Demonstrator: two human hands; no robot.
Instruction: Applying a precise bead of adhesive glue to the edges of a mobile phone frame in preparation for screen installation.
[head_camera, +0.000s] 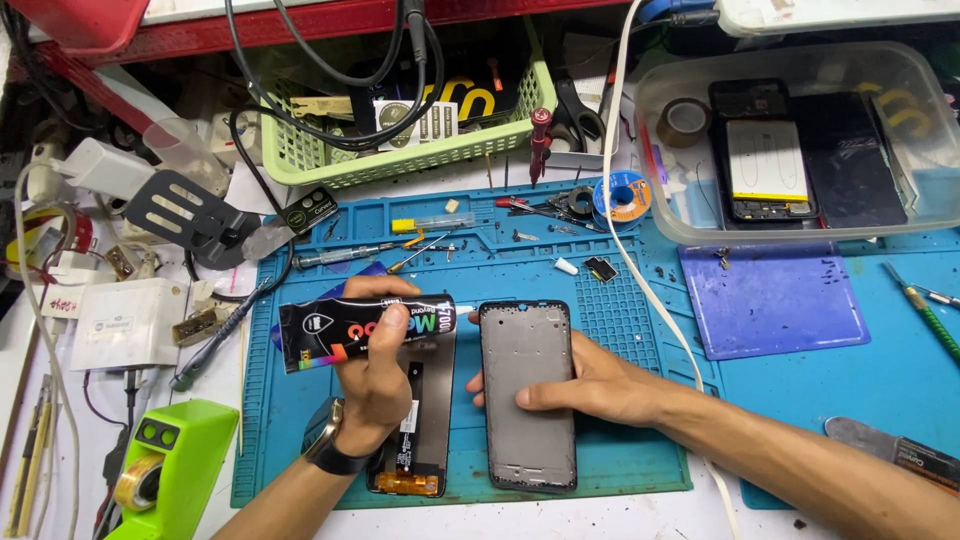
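Note:
My left hand (375, 365) grips a black glue tube (345, 330) held sideways, its white nozzle tip (466, 312) touching the top left corner of a grey phone frame (526, 360). The frame lies flat on a blue work mat (600, 470). My right hand (590, 385) rests on the frame's right side, fingers pressing it down. A phone screen panel with an orange flex cable (412, 455) lies just left of the frame, partly under my left wrist.
A clear plastic tub (660, 215) at the back right holds an opened phone (762, 150), a back cover and a tape roll. A green basket (400, 160), screwdrivers, tweezers, a white cable (650, 300), a purple mat (770, 300) and a green tape dispenser (175, 470) surround the mat.

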